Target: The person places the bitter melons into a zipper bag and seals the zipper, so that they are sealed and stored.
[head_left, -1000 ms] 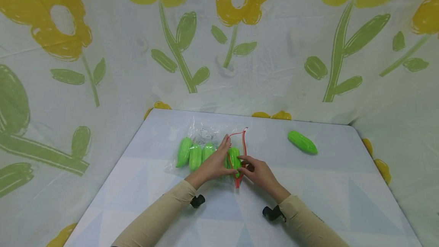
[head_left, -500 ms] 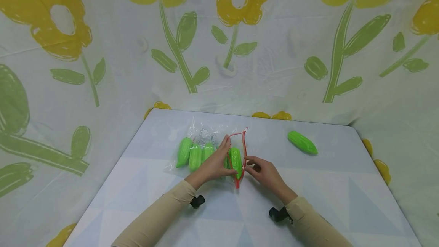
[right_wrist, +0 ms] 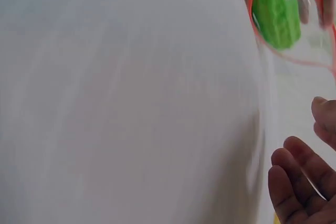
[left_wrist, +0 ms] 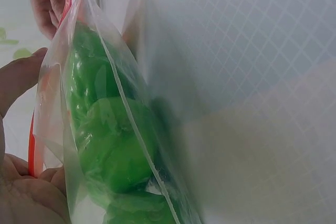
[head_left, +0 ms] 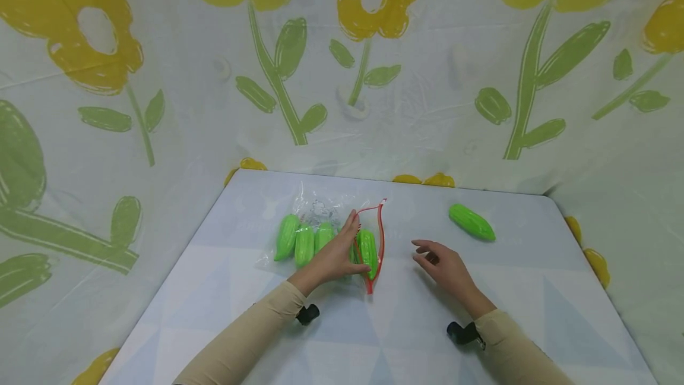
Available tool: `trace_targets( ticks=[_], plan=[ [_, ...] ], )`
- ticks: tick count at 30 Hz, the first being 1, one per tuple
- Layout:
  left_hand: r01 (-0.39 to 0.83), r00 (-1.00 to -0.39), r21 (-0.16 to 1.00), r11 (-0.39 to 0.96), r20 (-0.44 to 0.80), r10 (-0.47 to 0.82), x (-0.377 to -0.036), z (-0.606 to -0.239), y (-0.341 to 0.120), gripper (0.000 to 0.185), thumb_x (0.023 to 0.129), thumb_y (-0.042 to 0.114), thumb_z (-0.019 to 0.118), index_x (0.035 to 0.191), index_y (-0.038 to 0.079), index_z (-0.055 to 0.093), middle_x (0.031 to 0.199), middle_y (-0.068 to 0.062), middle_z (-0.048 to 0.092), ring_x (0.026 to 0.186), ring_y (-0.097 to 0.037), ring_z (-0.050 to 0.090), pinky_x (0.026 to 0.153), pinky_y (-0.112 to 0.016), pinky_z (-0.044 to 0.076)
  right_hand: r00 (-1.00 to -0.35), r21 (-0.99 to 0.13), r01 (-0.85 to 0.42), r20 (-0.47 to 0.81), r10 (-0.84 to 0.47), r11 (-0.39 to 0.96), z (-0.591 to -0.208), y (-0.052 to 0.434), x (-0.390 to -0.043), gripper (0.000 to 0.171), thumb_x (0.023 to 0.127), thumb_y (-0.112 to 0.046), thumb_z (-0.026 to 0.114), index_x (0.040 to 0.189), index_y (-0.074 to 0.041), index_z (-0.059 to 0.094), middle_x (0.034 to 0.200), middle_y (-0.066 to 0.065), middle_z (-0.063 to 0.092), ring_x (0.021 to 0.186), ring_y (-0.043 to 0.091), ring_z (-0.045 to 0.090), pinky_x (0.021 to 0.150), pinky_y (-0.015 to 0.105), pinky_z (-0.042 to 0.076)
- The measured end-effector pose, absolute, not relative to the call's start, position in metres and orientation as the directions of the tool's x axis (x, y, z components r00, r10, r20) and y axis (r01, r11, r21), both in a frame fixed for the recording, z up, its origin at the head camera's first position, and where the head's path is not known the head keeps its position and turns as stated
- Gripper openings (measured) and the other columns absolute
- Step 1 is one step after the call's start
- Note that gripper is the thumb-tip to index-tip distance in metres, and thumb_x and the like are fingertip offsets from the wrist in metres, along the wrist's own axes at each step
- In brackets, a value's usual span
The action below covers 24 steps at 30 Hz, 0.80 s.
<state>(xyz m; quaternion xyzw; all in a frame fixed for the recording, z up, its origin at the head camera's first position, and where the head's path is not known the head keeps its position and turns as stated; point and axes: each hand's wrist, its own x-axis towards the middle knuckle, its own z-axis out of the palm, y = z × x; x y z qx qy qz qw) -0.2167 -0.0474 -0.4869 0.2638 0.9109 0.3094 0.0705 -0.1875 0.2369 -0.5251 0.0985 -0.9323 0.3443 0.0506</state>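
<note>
A clear zip bag (head_left: 381, 230) with a red rim lies on the table, its mouth gaping to the right. Inside are several glossy green vegetable-shaped pieces (head_left: 304, 245), ribbed and elongated; one (head_left: 367, 252) sits right at the mouth. My left hand (head_left: 333, 257) rests across the bag near its mouth, thumb and fingers spread wide along the rim. In the left wrist view, that hand's thumb (left_wrist: 21, 80) touches the clear film. My right hand (head_left: 443, 266) hovers right of the bag, fingers loosely bent, holding nothing. Another green piece (head_left: 472, 222) lies outside the bag, beyond the right hand.
The pale table (head_left: 513, 302) has a blue triangle pattern. A flower-printed curtain (head_left: 427, 106) rises behind its far edge and along both sides. Small black cameras (head_left: 464, 334) are strapped to both wrists.
My right hand has drawn away from the bag's rim toward the right. The green piece at the mouth is now fully uncovered by that hand. My left hand has stayed in place.
</note>
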Motion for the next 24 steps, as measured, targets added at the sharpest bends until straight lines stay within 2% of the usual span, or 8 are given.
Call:
trace_targets(
  ticks=[8, 13, 20, 24],
  plan=[
    [0.426, -0.854, 0.602, 0.675, 0.022, 0.519, -0.216, -0.487, -0.047, 0.119, 0.070, 0.045, 0.079, 0.149, 0.017, -0.006, 0.153, 0.009, -0.017, 0.141, -0.017, 0.014, 0.106, -0.036, 0.033, -0.975, -0.578, -0.191, 0.208, -0.083, 0.793, -0.528, 0.281, -0.192, 0.038, 0.090, -0.034, 0.060, 0.125, -0.020, 0.058, 0.104, 0.001, 0.064, 0.085, 0.015, 0.060, 0.073, 0.035, 0.052],
    [0.425, -0.855, 0.600, 0.678, 0.022, 0.518, -0.216, -0.486, -0.047, 0.120, 0.070, 0.045, 0.078, 0.149, 0.017, -0.007, 0.154, 0.007, -0.016, 0.141, -0.017, 0.013, 0.106, -0.036, 0.032, -0.968, -0.586, -0.176, 0.247, -0.032, 0.791, -0.528, 0.302, -0.195, 0.039, 0.090, -0.034, 0.060, 0.124, -0.016, 0.059, 0.104, 0.006, 0.064, 0.086, 0.019, 0.061, 0.073, 0.038, 0.051],
    [0.427, -0.855, 0.591, 0.684, 0.018, 0.519, -0.216, -0.487, -0.047, 0.120, 0.070, 0.046, 0.078, 0.149, 0.017, -0.008, 0.153, 0.009, -0.018, 0.141, -0.018, 0.013, 0.107, -0.036, 0.032, -0.956, -0.578, -0.150, 0.291, 0.031, 0.802, -0.525, 0.328, -0.203, 0.037, 0.090, -0.025, 0.062, 0.123, -0.008, 0.060, 0.106, 0.014, 0.057, 0.092, 0.026, 0.056, 0.074, 0.042, 0.050],
    [0.427, -0.855, 0.585, 0.689, 0.015, 0.518, -0.216, -0.486, -0.046, 0.120, 0.070, 0.046, 0.077, 0.149, 0.017, -0.008, 0.154, 0.007, -0.017, 0.140, -0.018, 0.014, 0.106, -0.035, 0.032, -0.944, -0.577, -0.119, 0.317, 0.087, 0.808, -0.519, 0.339, -0.209, 0.033, 0.089, -0.018, 0.063, 0.119, -0.005, 0.062, 0.109, 0.020, 0.050, 0.095, 0.031, 0.050, 0.073, 0.044, 0.045]
  ],
)
